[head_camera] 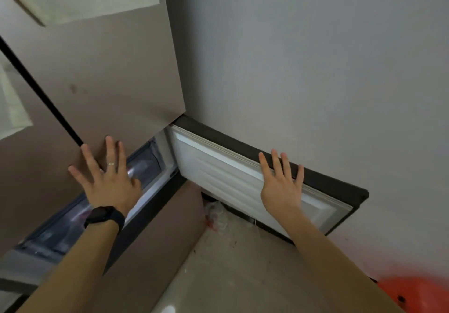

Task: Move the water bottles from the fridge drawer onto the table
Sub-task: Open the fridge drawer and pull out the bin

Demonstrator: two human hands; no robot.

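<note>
The fridge stands at the left with brown door fronts (104, 81). Its lower right door (218, 174) is swung open against the grey wall, showing a white ribbed inner liner and a dark edge. Behind my left arm a clear fridge drawer (143, 164) shows inside the compartment; its contents are blurred and I cannot make out bottles. My left hand (109, 179), with a ring and a black wrist band, is spread flat in front of the drawer and holds nothing. My right hand (281, 184) is open with its fingers resting on the door's top edge.
A grey wall (315, 57) fills the right side. A crumpled plastic bag (216, 215) lies on the pale floor (230, 276) in the corner under the open door. An orange object (418, 293) sits at the bottom right.
</note>
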